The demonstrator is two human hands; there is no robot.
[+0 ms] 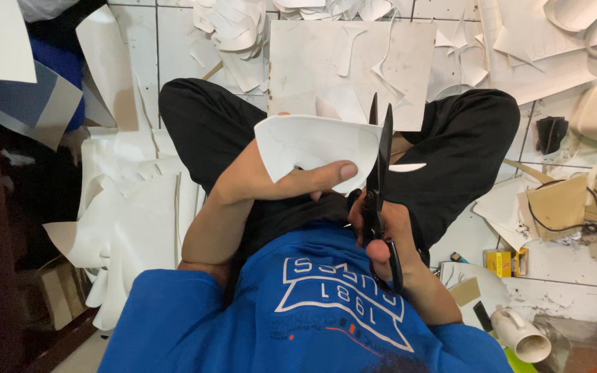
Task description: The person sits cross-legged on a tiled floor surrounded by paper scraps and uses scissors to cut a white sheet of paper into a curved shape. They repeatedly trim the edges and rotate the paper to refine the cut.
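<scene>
Head view, looking down at my lap as I sit cross-legged on the tiled floor [575, 276]. My left hand [291, 181] is closed on a curved white sheet piece [312, 145], thumb laid across its near edge, holding it up over my knees. My right hand [385, 228] is clenched through the handles of black scissors [380, 173]; the blades point away from me and lie against the right edge of the piece, nearly closed as far as I can tell. A thin white sliver [407, 167] sticks out just right of the blades. I judge the step in hand to be trimming the piece along its right-hand outline. The next move, as I judge it, calls for turning the piece with the left hand so the curve feeds into the blades, while the thumb stays clear of them. A large white sheet [354, 62] lies beyond my knees; white offcuts [133, 228] are heaped at left.
</scene>
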